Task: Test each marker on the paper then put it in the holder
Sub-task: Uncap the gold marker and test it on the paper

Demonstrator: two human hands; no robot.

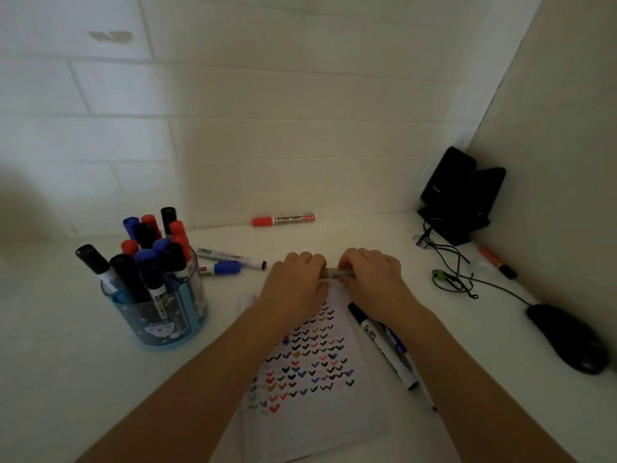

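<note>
Head view, downward over desk (83,379)

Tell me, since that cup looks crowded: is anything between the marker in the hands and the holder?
Nothing lies on the desk between the held marker and the blue plastic holder. The standing markers crowd its mouth.
</note>
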